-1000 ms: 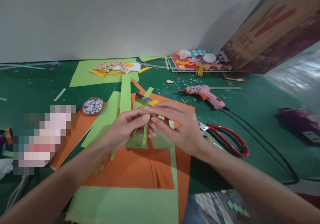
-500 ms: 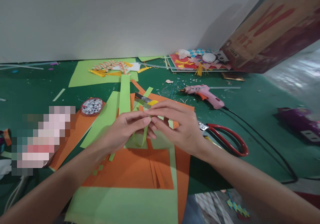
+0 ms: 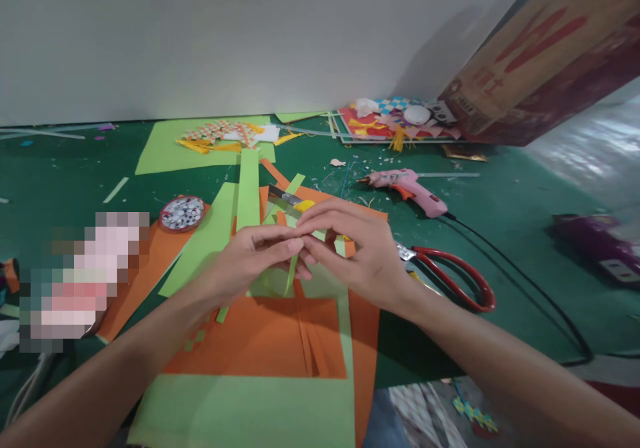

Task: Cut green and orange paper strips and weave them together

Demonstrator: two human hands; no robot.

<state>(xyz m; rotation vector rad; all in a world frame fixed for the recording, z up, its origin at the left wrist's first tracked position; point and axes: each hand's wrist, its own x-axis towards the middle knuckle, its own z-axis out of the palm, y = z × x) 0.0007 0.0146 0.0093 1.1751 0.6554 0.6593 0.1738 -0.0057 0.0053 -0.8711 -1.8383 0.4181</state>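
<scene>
Both hands meet over the sheets of coloured paper. My left hand pinches a narrow light-green paper strip, which curves down in a loop beneath the fingers. Fingertip to fingertip with it, my right hand is also closed on the strip; the exact pinch point is covered by the fingers. Below lie an orange paper sheet and a larger light-green sheet. Several thin orange strips rest on the orange sheet. Just beyond the right fingers is a yellow-handled craft knife, partly covered.
Red-handled scissors and a pink glue gun with a black cord lie to the right. A round dish of googly eyes sits left. At the back are woven paper pieces with yellow tassels and a tilted printed bag.
The right fingertips have shifted slightly and the left thumb lies a little flatter on the strip. Otherwise the hands and the items on the table stay almost the same.
</scene>
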